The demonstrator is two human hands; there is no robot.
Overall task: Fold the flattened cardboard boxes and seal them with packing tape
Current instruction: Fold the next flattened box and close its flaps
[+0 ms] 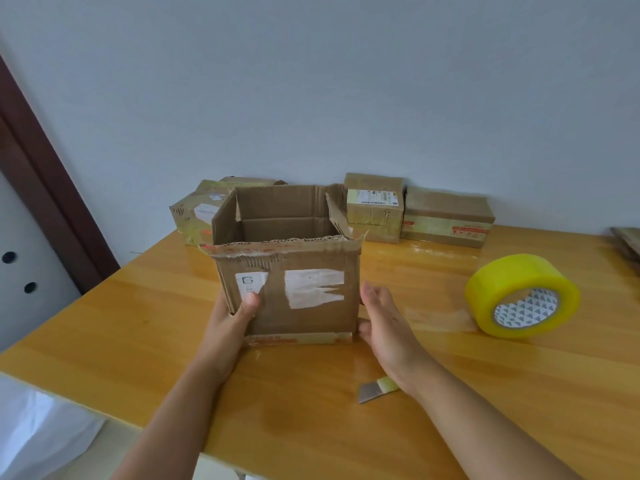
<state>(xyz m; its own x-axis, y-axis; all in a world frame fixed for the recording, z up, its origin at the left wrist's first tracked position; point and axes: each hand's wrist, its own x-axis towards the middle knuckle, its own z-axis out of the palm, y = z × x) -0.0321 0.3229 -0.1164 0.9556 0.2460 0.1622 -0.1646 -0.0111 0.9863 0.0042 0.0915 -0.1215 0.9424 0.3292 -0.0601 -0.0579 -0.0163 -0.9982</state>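
Observation:
An open-topped cardboard box (304,258) with torn white labels stands upright in the middle of the wooden table (138,306). My left hand (232,320) grips its lower left corner, thumb on the front face. My right hand (384,320) lies flat against the box's right side, fingers straight. A roll of yellow packing tape (519,296) lies to the right, a loose strip of tape trailing from it toward the box. A small blade with a pale handle (375,389) lies on the table under my right wrist.
Three taped boxes line the wall: one at back left (197,211), two at back right (375,206) (446,218). Flat cardboard (628,242) shows at the far right edge. A dark door frame (45,181) stands left of the table.

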